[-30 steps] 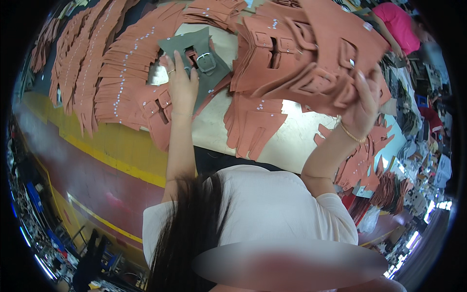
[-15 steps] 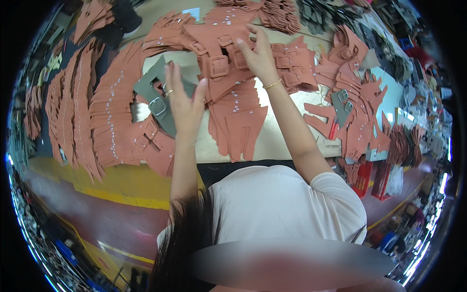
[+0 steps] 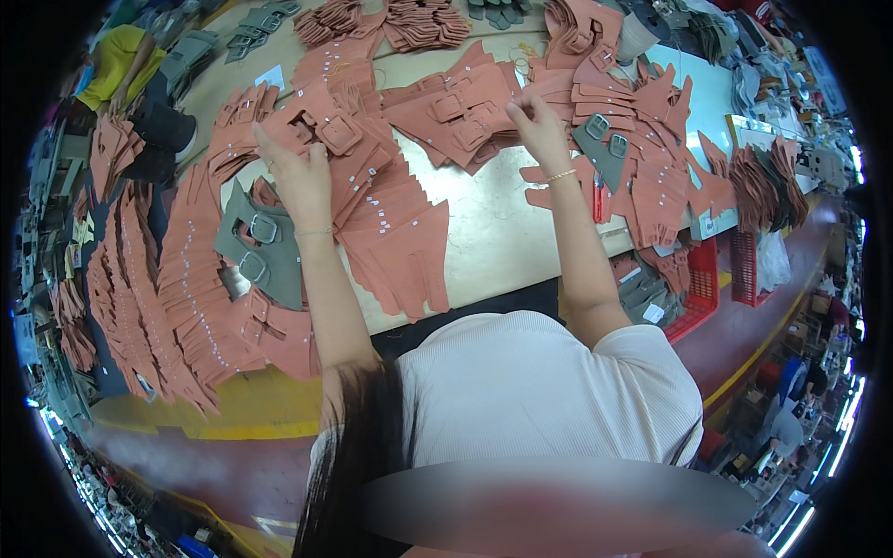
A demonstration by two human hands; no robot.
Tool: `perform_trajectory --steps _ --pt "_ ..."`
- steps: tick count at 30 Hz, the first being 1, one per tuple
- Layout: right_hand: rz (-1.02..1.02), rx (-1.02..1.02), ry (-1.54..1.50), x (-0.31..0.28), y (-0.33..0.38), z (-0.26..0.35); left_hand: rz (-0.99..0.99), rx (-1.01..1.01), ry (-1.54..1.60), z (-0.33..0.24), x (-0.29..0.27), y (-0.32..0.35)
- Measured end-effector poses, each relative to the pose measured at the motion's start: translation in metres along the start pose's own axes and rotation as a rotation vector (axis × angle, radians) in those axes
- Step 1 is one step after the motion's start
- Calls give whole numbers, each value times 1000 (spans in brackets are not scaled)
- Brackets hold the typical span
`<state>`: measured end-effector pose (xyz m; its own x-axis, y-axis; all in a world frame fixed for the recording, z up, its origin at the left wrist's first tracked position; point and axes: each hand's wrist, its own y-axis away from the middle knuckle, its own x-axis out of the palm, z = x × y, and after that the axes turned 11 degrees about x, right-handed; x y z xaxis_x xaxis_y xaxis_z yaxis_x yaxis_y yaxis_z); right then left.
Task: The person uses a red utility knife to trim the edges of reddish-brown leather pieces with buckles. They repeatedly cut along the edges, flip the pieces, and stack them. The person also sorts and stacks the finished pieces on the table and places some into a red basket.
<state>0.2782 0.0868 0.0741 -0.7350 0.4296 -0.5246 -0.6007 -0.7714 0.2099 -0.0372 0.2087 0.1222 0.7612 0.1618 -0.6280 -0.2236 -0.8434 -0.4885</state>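
Salmon-coloured shoe-upper pieces, leather-like with buckled straps, cover the table. My left hand (image 3: 302, 186) is at the left end of a salmon buckled piece (image 3: 358, 166), index finger stretched and thumb apart. That piece lies over a fanned stack of salmon pieces (image 3: 395, 246). Just left of my left wrist are grey-green buckled pieces (image 3: 284, 265). My right hand (image 3: 544, 138) is raised at the right end of a salmon pile with buckles (image 3: 456, 112). Its thumb and index fingertip come together; anything between them is too small to make out.
Long overlapping rows of salmon pieces (image 3: 191, 279) fill the left side. On the right lie a grey-green buckled piece (image 3: 600, 156), a red-handled tool (image 3: 598, 197) and a thread cone (image 3: 640, 35). Below stands a red crate (image 3: 707, 284). A person in yellow (image 3: 116, 60) is at far left.
The view has turned, shifting the table. My left hand has left the grey-green pieces for the salmon buckled piece. My right hand has moved right, its fingertips closing together.
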Motion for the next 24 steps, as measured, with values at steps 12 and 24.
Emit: perform_trajectory --steps 12,24 --pt "83 591 -1286 49 64 -66 265 410 219 -94 117 -54" --pt "-4 396 -845 46 5 -46 1152 -158 -38 -50 245 -95"
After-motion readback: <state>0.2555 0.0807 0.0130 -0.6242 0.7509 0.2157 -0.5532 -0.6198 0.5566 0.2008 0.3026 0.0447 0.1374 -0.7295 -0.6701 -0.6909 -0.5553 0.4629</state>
